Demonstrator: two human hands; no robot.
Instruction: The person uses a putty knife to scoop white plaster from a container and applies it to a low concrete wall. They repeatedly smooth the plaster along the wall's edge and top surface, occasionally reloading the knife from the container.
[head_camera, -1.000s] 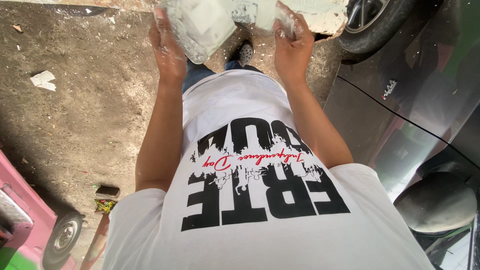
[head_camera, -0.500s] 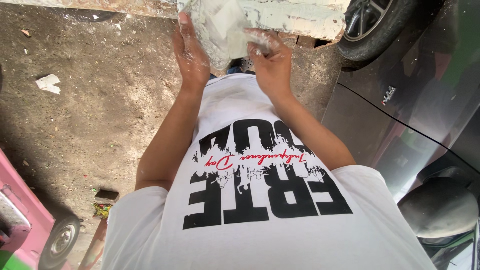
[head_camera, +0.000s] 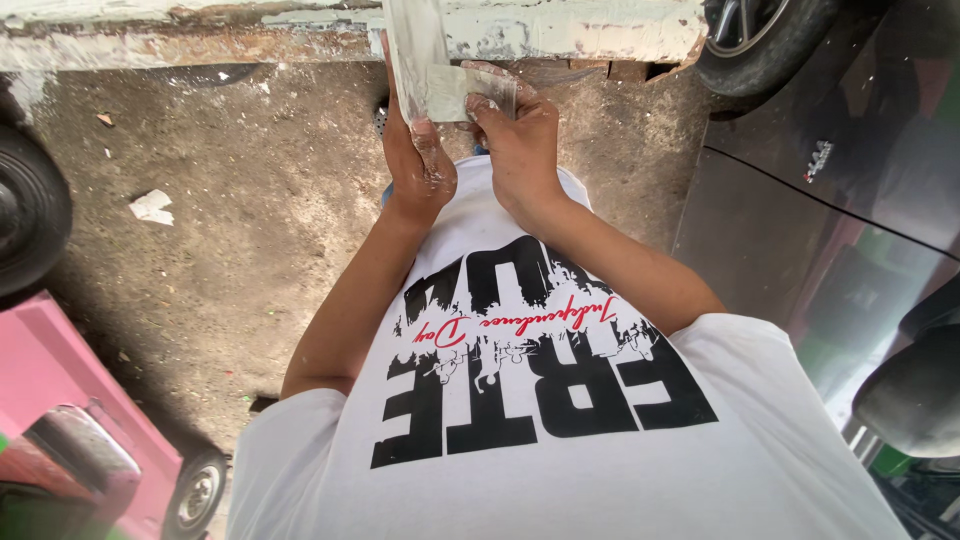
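The person's left hand (head_camera: 420, 165) is raised in front of the chest with its fingers (head_camera: 395, 100) closed around the lower end of a flat, pale, putty-smeared board (head_camera: 415, 50) that runs up out of the top of the view; the palm and wrist are dusted with the same grey-white paste. The right hand (head_camera: 520, 140) sits just beside it, touching the board from the right, its fingers (head_camera: 490, 110) curled shut over a wide, flat scraper blade (head_camera: 470, 90) whose pale, paste-coated face lies against the board's surface. Both hands are close together, thumbs nearly meeting, and both grips look firm rather than loose. How much paste lies on the blade's far side cannot be told. Both things are held up in the air near the top middle of the view, over the ground (head_camera: 250, 250), which is bare, rough, brownish dirt. Behind the hands, along the top edge, runs a low kerb (head_camera: 580, 30) with flaking white paint. A crumpled scrap of white paper (head_camera: 152, 207) lies on the ground well to the left. A dark tyre (head_camera: 30, 210) shows at the left edge, and a pink vehicle (head_camera: 60, 430) with a small wheel (head_camera: 197, 495) fills the lower left corner. On the right stands a dark car body panel (head_camera: 800, 200), with another wheel (head_camera: 750, 35) near the top right. The person wears a white T-shirt (head_camera: 560, 460) with black and red print.
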